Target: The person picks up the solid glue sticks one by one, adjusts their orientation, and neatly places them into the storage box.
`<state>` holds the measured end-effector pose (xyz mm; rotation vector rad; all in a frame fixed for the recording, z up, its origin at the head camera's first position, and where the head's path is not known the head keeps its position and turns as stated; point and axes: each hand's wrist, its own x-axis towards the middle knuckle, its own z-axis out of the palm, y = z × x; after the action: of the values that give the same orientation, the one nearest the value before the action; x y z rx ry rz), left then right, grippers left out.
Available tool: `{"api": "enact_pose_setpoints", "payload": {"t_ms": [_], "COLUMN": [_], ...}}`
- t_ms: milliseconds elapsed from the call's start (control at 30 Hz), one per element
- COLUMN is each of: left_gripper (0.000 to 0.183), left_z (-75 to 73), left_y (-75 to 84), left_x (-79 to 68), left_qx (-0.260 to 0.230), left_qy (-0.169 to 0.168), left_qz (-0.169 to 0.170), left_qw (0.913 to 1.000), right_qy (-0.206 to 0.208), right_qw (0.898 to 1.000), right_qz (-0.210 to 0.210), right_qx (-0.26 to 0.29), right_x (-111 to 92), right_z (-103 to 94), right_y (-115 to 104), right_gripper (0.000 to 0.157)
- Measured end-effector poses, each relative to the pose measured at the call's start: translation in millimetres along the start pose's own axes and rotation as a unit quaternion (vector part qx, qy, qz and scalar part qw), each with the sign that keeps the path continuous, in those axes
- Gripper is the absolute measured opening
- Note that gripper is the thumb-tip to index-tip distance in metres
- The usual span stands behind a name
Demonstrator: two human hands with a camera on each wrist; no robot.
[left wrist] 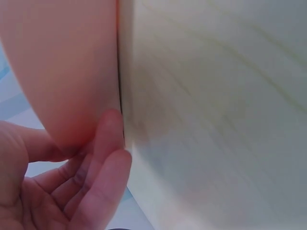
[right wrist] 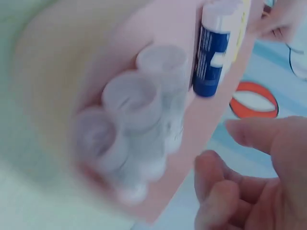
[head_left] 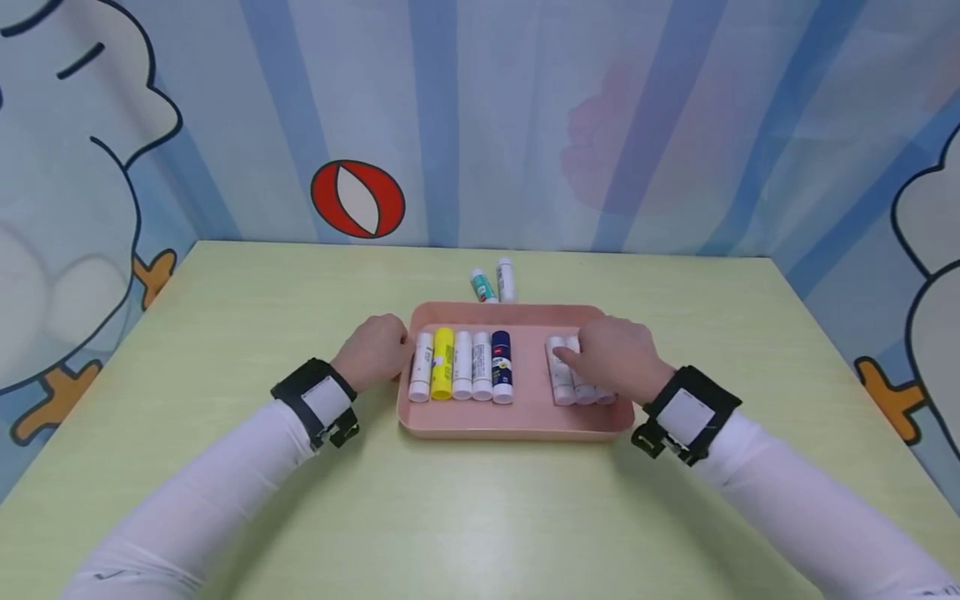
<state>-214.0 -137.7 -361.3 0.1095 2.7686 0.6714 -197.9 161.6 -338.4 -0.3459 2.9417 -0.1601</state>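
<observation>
A shallow pink tray [head_left: 517,423] lies on the table with glue sticks in two groups. On its left side are a yellow glue stick [head_left: 442,364], a dark blue glue stick [head_left: 502,367] and several white ones. Three white glue sticks [right wrist: 132,103] lie side by side at the tray's right end. My left hand [head_left: 373,350] grips the tray's left rim between thumb and fingers. Over the three white sticks hovers my right hand [head_left: 621,354], partly hiding them; the right wrist view shows a gap between thumb and fingers, with nothing held.
Beyond the tray's far rim, a teal and white glue stick [head_left: 483,286] and a white glue stick [head_left: 506,281] lie on the pale table [head_left: 480,517]. Blue striped cloth [head_left: 510,125] with cartoon prints stands behind the table and along its sides.
</observation>
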Motion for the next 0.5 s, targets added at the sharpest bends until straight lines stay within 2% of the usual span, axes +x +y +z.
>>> {"api": "enact_pose_setpoints", "payload": {"t_ms": [133, 233, 333, 500], "left_gripper": [0.026, 0.027, 0.026, 0.025], "left_z": [-1.1, -1.9, -2.2, -4.0], "left_y": [1.6, 2.7, 3.4, 4.3], "left_x": [-0.5, -1.0, -1.1, -0.4], "left_qx": [0.006, 0.011, 0.015, 0.014], "left_qy": [-0.002, -0.002, -0.005, -0.02], "left_qz": [-0.003, -0.007, -0.011, -0.016], "left_qw": [1.0, 0.9999, 0.9998, 0.9996], "right_qy": [0.047, 0.068, 0.069, 0.047], "right_qw": [0.997, 0.994, 0.992, 0.992], "right_qz": [-0.003, -0.007, -0.001, 0.019], "right_qx": [0.055, 0.087, 0.104, 0.115], "right_x": [-5.9, -10.2, -14.1, -17.4], "right_z": [-3.3, 0.0, 5.4, 13.5], "right_y": [22.0, 36.5, 46.6, 56.7], "right_gripper": [0.037, 0.032, 0.028, 0.03]}}
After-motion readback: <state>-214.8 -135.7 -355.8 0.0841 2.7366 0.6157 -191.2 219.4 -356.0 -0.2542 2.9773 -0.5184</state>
